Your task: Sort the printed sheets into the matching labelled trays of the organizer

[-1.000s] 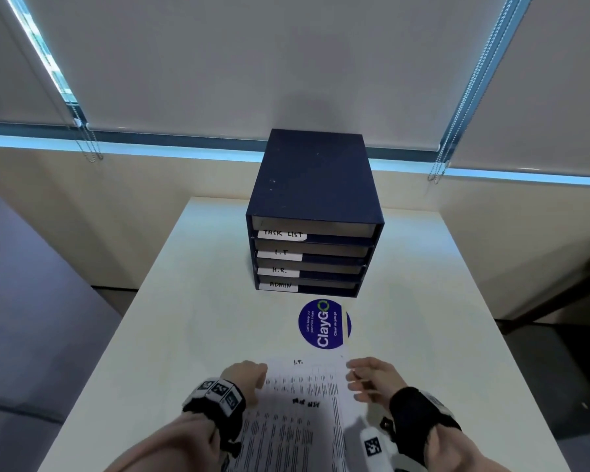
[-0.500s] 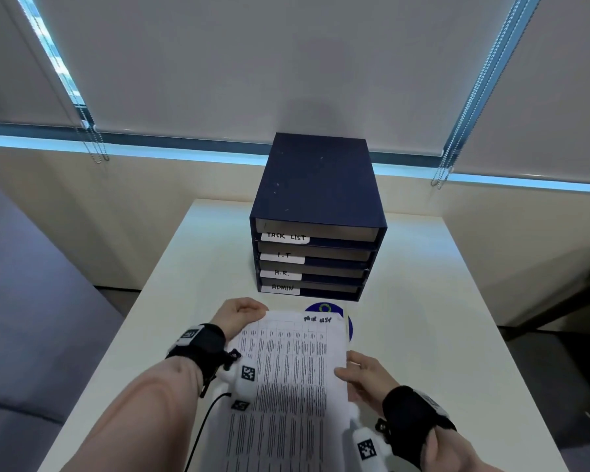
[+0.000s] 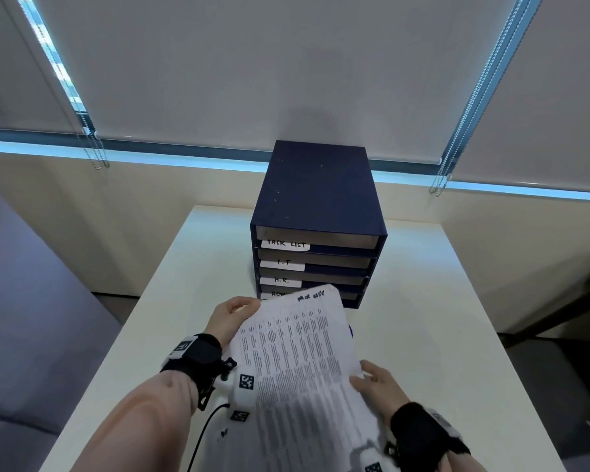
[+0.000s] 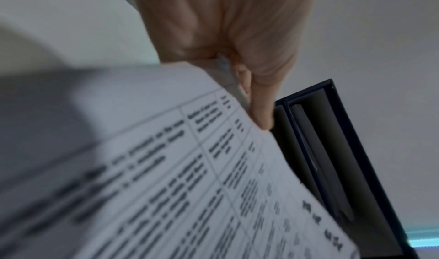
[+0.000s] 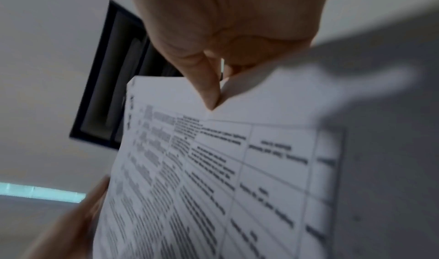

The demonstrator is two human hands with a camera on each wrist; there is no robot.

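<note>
A printed sheet (image 3: 297, 356) with a table and a handwritten heading is lifted off the white table (image 3: 440, 335), tilted, in front of the dark blue organizer (image 3: 321, 199). My left hand (image 3: 232, 318) pinches its far left corner; the left wrist view shows the fingers (image 4: 259, 101) curled over the sheet (image 4: 190, 188). My right hand (image 3: 375, 383) pinches the right edge, thumb on top of the sheet (image 5: 237, 169) in the right wrist view. The organizer's trays carry white labels: TASK LIST (image 3: 285, 244), I.T (image 3: 282, 263), H.R. (image 3: 280, 280), and a bottom one partly hidden by the sheet.
More paper lies under the lifted sheet near the table's front edge (image 3: 286, 447). A blue round sticker (image 3: 350, 330) peeks out at the sheet's right. Window blinds with bead chains (image 3: 440, 178) hang behind the table. The floor drops away on both sides.
The top sheet has come up off the pile and moved forward toward the organizer, now covering the blue sticker and part of the bottom label. Both hands moved with it.
</note>
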